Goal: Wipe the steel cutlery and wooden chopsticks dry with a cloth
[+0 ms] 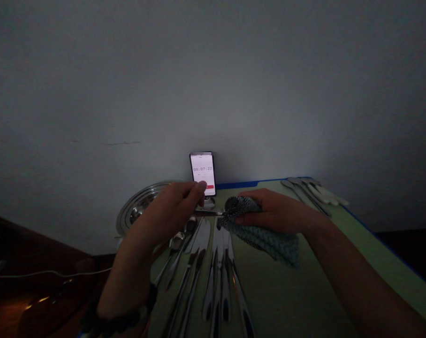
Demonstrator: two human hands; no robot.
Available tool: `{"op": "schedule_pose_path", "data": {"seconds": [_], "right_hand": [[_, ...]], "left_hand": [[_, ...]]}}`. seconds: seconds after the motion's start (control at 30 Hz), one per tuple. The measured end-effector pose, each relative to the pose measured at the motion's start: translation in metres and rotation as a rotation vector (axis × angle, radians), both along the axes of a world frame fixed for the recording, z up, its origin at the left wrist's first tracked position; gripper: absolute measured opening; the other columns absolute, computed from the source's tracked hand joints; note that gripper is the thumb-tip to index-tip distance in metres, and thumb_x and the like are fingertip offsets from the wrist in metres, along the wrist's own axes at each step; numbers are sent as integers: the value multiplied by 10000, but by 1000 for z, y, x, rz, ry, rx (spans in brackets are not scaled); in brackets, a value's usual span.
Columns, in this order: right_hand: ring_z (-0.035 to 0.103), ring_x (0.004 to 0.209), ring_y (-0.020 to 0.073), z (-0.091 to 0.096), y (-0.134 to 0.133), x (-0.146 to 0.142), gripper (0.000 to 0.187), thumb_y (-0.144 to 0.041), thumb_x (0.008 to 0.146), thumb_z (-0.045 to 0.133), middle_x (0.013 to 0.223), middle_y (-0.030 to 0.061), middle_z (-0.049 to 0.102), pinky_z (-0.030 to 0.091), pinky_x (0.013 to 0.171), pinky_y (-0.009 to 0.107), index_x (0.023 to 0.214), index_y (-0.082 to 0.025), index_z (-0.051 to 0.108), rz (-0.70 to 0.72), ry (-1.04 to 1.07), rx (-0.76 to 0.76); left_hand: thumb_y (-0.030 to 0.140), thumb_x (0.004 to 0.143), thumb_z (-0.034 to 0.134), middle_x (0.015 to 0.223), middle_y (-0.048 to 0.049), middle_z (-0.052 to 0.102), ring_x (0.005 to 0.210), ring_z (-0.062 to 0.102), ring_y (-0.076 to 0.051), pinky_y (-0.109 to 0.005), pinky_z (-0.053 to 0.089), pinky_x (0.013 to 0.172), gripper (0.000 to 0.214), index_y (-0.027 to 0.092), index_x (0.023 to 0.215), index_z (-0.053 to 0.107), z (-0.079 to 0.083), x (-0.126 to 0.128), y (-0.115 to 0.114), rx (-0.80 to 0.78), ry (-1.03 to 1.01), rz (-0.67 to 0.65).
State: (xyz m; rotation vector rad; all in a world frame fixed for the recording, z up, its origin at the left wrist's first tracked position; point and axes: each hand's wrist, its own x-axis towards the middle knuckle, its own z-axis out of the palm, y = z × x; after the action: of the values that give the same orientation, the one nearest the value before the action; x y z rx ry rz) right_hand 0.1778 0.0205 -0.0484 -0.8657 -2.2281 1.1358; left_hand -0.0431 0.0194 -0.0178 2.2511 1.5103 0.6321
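Note:
My left hand (pixel 167 209) is closed around one end of a thin metal piece of cutlery (pixel 209 213); its kind is hidden by my hands. A grey-green checked cloth (pixel 269 239) is pinched in my right hand (pixel 278 209) and bunched over the other end of the cutlery. Beneath my hands, several table knives (pixel 216 286) lie in a row on the green table, handles toward me. Spoons (pixel 177 243) lie just left of the knives, partly behind my left wrist.
A phone (pixel 203 169) showing a running timer leans on the wall. Round metal dishware (pixel 139 202) stands behind my left hand. More cutlery (pixel 304 195), some with white handles, lies at the back right of the green table (pixel 361 249). A white cable (pixel 51 272) hangs at left.

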Motion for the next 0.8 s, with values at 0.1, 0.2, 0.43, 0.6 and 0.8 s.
{"op": "schedule_pose_path", "data": {"seconds": [0.1, 0.2, 0.43, 0.6, 0.8], "right_hand": [[594, 702, 148, 0, 4, 5, 186, -344, 764, 623, 800, -5, 675, 447, 636, 260, 878, -202, 658, -268, 79, 53], [578, 636, 144, -6, 11, 5, 252, -438, 757, 613, 722, 1, 652, 435, 575, 264, 794, -191, 647, -616, 287, 107], [566, 565, 113, -16, 24, 3, 309, -496, 730, 634, 652, -12, 616, 449, 534, 250, 780, -192, 646, -890, 814, 7], [595, 608, 123, -14, 20, -13, 324, -493, 717, 646, 699, 5, 635, 494, 570, 259, 793, -178, 631, -837, 1078, -266], [547, 599, 99, -15, 8, -34, 269, -457, 738, 630, 659, -35, 552, 477, 603, 231, 760, -199, 558, -731, 1216, -492]], "left_hand": [[418, 912, 327, 561, 29, 508, 521, 448, -106, -217, 325, 500, 424, 180, 614, 512, -1, 8, -5, -77, -7, -128], [422, 931, 293, 573, 40, 477, 522, 434, -95, -207, 346, 514, 425, 182, 662, 518, -4, 22, -9, -189, -85, -280], [338, 934, 311, 633, 38, 482, 566, 462, -87, -187, 383, 528, 307, 179, 795, 534, -3, 22, -12, -363, -125, -421], [304, 942, 309, 526, 51, 468, 463, 444, -63, -165, 368, 490, 338, 165, 720, 523, 3, 18, -14, -425, 34, -570], [226, 904, 350, 511, 38, 511, 463, 509, -71, -154, 375, 477, 270, 161, 719, 537, -10, 37, -9, -337, 104, -554]]}}
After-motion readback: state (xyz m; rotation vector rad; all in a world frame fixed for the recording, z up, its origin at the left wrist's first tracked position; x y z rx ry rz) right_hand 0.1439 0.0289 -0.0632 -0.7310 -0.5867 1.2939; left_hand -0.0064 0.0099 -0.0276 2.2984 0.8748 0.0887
